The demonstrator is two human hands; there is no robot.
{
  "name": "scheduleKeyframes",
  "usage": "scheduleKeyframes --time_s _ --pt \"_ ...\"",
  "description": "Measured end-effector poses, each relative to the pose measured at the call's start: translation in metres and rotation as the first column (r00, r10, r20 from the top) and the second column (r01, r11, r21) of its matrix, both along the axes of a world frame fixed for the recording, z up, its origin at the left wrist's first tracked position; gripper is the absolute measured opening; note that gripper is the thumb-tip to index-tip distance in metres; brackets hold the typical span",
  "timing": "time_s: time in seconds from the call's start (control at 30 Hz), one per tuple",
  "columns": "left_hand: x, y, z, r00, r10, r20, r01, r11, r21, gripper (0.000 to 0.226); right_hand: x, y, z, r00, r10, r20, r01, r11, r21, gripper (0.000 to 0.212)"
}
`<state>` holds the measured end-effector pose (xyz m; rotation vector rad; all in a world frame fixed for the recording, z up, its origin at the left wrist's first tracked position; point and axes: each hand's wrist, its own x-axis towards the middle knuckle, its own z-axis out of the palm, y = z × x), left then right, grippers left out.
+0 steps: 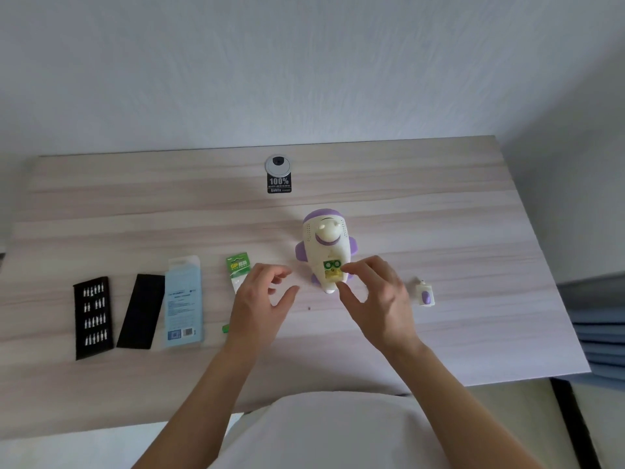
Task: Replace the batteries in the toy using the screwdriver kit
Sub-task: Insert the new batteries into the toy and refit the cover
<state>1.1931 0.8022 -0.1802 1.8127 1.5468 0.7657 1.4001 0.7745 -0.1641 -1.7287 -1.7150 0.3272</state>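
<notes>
Two hands hover over the counter (pixel 456 211), with one job between them. Farthest to the left of my left fingers (pixel 269 270) lies one black bit tray (pixel 93 318) with four rows of bits. Next come one black lid (pixel 140 311) and one pale blue sleeve (pixel 184 302). Just beyond those fingers is one green battery pack (pixel 238 267). One small green thing (pixel 226 329) shows by that wrist, and I cannot tell what it is.

My left hand (pixel 262 299) has its fingers loosely spread and holds nothing. One dark speck (pixel 309 308) sits on the counter between my hands; it may be the screw.

One toy (pixel 326 245) lies on its back just right of my left hand. Its long axis runs straight away from me, head far and tail near, with the open compartment facing up at the near end. Two batteries (pixel 332 264) show there side by side.

My right hand (pixel 375 296) is the nearer one. Its forefinger tip touches the compartment's right edge beside the batteries, its thumb sits below the opening, and the gap between them is narrow. I cannot tell whether they pinch anything.

Well to the right of those fingers lies one white and purple cover (pixel 425 292). I judge the work at the compartment falls to my right hand
</notes>
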Motion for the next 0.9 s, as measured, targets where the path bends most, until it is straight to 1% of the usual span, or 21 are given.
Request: scheduleKeyframes --time_s 0.07,0.17,0.3,0.4,0.47,0.57,0.63,0.8,0.9 --pt "-0.019 -0.006 0.0 0.999 0.034 -0.016 -0.034 0.999 0.006 0.026 -0.013 -0.004 0.005 0.998 0.034 0.052 -0.036 0.999 0.036 0.019" --pt "-0.055 -0.021 -0.002 0.988 0.121 -0.092 -0.122 0.992 -0.007 0.024 -0.039 -0.008 0.009 0.991 0.106 0.076 -0.11 0.993 0.048 0.018" --pt "-0.108 -0.043 -0.011 0.969 0.159 -0.192 -0.178 0.98 -0.087 0.026 -0.073 -0.016 -0.005 0.969 0.231 0.083 -0.23 0.973 -0.023 0.02" --pt "-0.137 -0.055 -0.019 0.958 0.115 -0.262 -0.162 0.973 -0.162 0.027 -0.093 -0.022 -0.024 0.957 0.284 0.065 -0.273 0.951 -0.142 0.023" --pt "-0.147 -0.058 -0.024 0.955 0.078 -0.285 -0.136 0.972 -0.19 0.026 -0.104 -0.025 -0.036 0.954 0.294 0.059 -0.275 0.937 -0.215 0.021" --pt "-0.148 -0.058 -0.03 0.952 0.022 -0.304 -0.092 0.972 -0.218 0.025 -0.118 -0.027 -0.049 0.955 0.292 0.058 -0.26 0.913 -0.315 0.018" --pt "-0.144 -0.055 -0.035 0.947 -0.009 -0.32 -0.069 0.971 -0.231 0.025 -0.127 -0.024 -0.056 0.947 0.31 0.085 -0.255 0.886 -0.387 0.018" --pt "-0.131 -0.043 -0.046 0.934 -0.052 -0.354 -0.027 0.977 -0.214 0.031 -0.15 -0.01 -0.063 0.93 0.339 0.142 -0.244 0.859 -0.451 0.02" --pt "-0.128 -0.036 -0.055 0.928 -0.082 -0.364 0.003 0.977 -0.213 0.03 -0.161 -0.001 -0.067 0.906 0.374 0.199 -0.245 0.845 -0.475 0.021"
